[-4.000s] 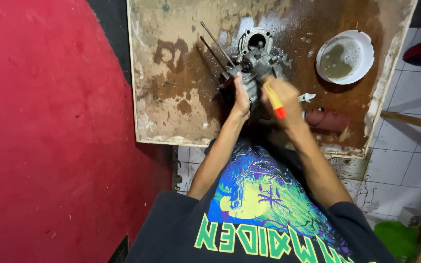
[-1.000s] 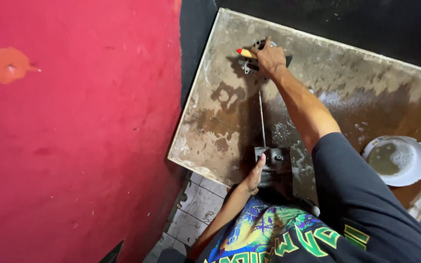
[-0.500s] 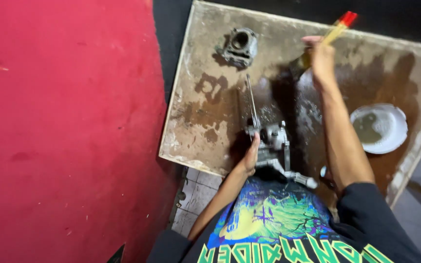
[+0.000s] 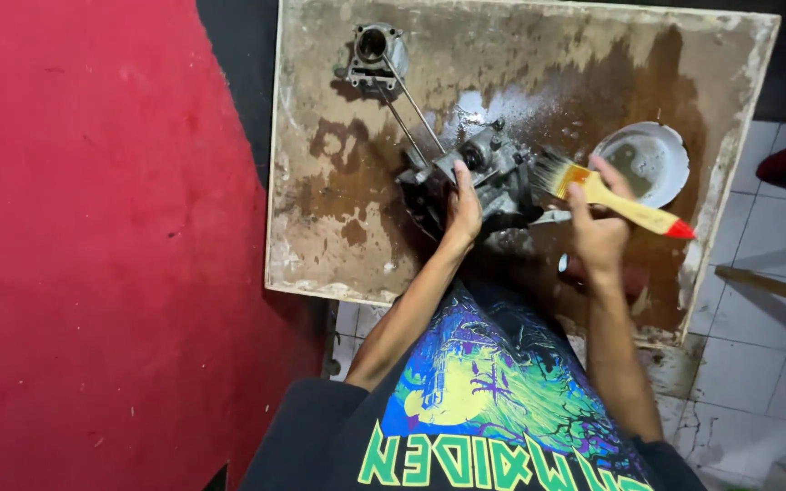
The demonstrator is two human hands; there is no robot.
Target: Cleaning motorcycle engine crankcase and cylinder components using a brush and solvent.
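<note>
At left, a red wall (image 4: pixel 93 227) fills the view from top to bottom. Beside it lies the tabletop (image 4: pixel 357 245), a stained, wet board with pale worn edges and dark brown patches, resting over a white tiled floor (image 4: pixel 766 318). Below the board, the person's dark printed shirt (image 4: pixel 493 400) occupies the lower middle of the view.

Near the centre of the tabletop sits a grey metal engine part (image 4: pixel 493 173), grimy and wet. Two thin metal rods (image 4: pixel 411 123) run from it toward the far left corner, where a smaller grey cylinder part (image 4: pixel 373 53) with a round bore stands apart. A white bowl (image 4: pixel 643 159) holding murky liquid sits near the right edge of the tabletop.

The left hand (image 4: pixel 463 207) is clasped over the near side of the engine part, steadying it. The right hand (image 4: pixel 596 232) is closed around the yellow handle of a paintbrush (image 4: pixel 611 198) with a red tip; its bristles lie just beside the right side of the engine part, touching or nearly so. A small dark reddish object (image 4: pixel 634 284) lies under the right wrist, mostly hidden.
</note>
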